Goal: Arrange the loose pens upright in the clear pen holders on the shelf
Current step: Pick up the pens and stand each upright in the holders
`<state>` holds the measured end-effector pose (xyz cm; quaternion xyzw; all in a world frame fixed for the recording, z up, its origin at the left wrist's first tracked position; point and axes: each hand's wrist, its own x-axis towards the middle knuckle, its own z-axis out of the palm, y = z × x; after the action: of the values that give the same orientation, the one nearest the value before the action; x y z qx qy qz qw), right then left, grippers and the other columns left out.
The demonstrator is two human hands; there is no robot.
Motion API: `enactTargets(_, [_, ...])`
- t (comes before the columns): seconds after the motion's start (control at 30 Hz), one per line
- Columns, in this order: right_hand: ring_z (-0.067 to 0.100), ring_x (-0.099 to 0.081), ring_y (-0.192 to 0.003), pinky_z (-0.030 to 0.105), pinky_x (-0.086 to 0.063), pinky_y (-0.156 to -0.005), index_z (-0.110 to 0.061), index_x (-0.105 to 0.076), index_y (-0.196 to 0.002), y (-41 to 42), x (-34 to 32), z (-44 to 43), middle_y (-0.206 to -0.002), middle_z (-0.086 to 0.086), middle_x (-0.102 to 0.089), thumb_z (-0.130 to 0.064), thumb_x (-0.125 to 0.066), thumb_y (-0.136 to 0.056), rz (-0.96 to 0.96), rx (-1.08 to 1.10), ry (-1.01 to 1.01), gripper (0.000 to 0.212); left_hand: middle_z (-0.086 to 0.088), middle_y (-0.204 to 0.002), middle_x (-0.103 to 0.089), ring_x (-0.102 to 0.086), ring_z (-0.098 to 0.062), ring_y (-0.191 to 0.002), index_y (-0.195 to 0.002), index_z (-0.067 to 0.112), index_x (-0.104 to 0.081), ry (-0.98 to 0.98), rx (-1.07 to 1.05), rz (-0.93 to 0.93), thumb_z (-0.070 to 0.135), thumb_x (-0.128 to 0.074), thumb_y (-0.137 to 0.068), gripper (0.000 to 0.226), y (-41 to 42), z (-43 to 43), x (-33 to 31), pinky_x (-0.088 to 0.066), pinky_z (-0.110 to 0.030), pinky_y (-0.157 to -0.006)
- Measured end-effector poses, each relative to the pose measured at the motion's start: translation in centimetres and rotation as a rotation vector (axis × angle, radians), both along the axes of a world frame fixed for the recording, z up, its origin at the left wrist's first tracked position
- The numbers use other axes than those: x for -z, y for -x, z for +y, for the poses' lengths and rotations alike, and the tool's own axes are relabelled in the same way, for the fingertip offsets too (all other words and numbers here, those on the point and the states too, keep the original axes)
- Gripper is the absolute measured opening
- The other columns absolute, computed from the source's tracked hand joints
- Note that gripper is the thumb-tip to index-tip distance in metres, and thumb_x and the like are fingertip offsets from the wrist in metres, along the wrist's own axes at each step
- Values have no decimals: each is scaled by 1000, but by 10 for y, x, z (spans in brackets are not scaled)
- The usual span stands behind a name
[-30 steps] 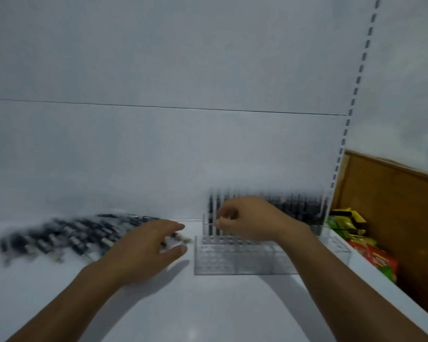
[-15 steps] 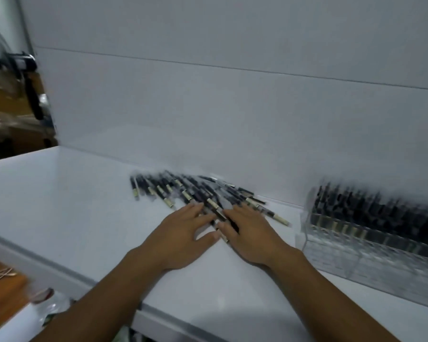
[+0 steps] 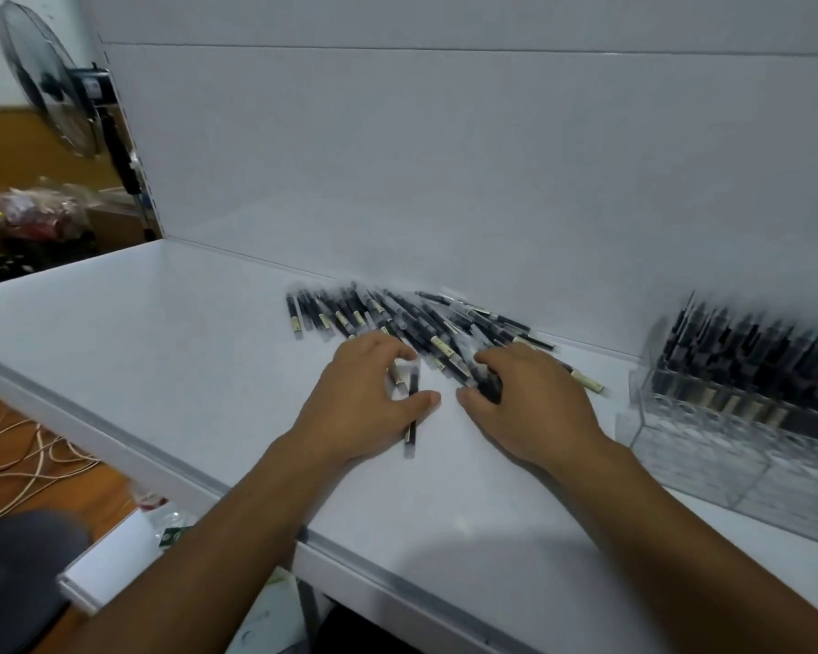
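The slim black pen with a clear cap (image 3: 411,413) is pinched in the left hand (image 3: 369,403), fingers curled over its top end and thumb pressed to its side, while the barrel trails back toward the wrist. The right hand (image 3: 534,413) is closed round a small dark bundle of pens (image 3: 489,389); how many cannot be told. Just beyond both grips lies the fanned heap of loose black pens (image 3: 388,313), and overlapping neighbours may be dragged along, so each catch is best lifted straight up, then turned upright. The clear acrylic pen holder (image 3: 709,446), part-filled with upright pens, is found well right of the right grip on the white shelf (image 3: 161,351). Its cells are blurred, so careful aim is advised. A black standing fan (image 3: 43,82) and pale loose cables (image 3: 15,450) are noted far left of the left grip.
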<state>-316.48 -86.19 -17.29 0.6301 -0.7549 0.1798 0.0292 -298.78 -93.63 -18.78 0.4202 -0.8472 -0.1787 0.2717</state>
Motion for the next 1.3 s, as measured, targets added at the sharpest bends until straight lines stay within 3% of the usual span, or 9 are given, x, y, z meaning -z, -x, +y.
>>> enactTargets(0.1, [19,-44,-125,32,-38,-97,-33,-51,-137,-5,2,0,-133,-5,-53,-58,-49,-92,56,-36,-38,51,6,-153,-32,-25,-14,-141,-144,27,-40,-12,-58,-103,59,-59,-84,70,1,3,-2,-24,-29,-108])
enactTargets(0.2, [19,-46,-121,32,-41,-91,-32,-57,-130,-7,4,-5,-127,-5,-55,-50,-49,-95,31,-39,-15,40,8,-145,-41,-34,-12,-134,-140,27,-46,-5,-52,-100,54,-59,-87,60,2,7,-4,-25,-19,-93])
enactTargets(0.37, [19,-51,-78,28,-29,-57,-24,-55,-72,-2,3,-6,-74,-9,-47,-26,-50,-92,-15,11,98,20,4,-120,-61,-53,-15,-111,-121,23,-62,20,-78,14,44,-70,-81,46,0,8,-6,-44,-33,-91])
enactTargets(0.43, [18,-49,-70,27,-27,-51,-22,-51,-65,0,3,-5,-67,-7,-47,-26,-51,-91,-66,22,131,26,4,-130,-55,-46,-16,-122,-128,25,-58,53,-102,-13,49,-69,-80,55,-1,7,-5,-38,-32,-98])
enactTargets(0.53, [18,-59,-81,29,-44,-63,-21,-69,-84,1,1,-3,-85,-4,-65,-27,-51,-94,-147,9,171,22,3,-149,-39,-27,-19,-140,-142,25,-44,37,-104,-180,62,-58,-82,72,1,5,-2,-26,-36,-109])
enactTargets(0.7, [18,-59,-106,31,-47,-87,-29,-65,-122,-6,-1,-2,-111,-7,-67,-22,-51,-94,-167,-38,186,32,2,-120,-63,-54,-18,-115,-121,23,-63,56,-114,-70,51,-66,-82,48,-1,9,-5,-44,-33,-91])
enactTargets(0.9, [17,-59,-91,28,-40,-68,-26,-68,-101,-3,2,-7,-94,-9,-65,-33,-53,-95,-101,-35,123,18,1,-121,-63,-55,-22,-112,-127,25,-60,84,-167,-98,58,-64,-75,61,0,9,-9,-45,-37,-92])
enactTargets(1.07, [22,-59,-100,31,-44,-74,-24,-66,-110,-3,1,-8,-104,-4,-67,-26,-47,-95,-69,-20,148,25,-1,-121,-58,-56,-21,-105,-129,23,-51,-57,-207,-266,51,-63,-82,56,2,1,-17,-43,-31,-81])
enactTargets(1.3, [23,-58,-90,32,-43,-67,-19,-68,-94,-7,0,-1,-92,-1,-65,-24,-46,-94,35,-58,87,22,-3,-93,-60,-52,-18,-81,-95,19,-51,-212,-198,-511,26,-62,-79,20,10,-5,-49,-45,-29,-70])
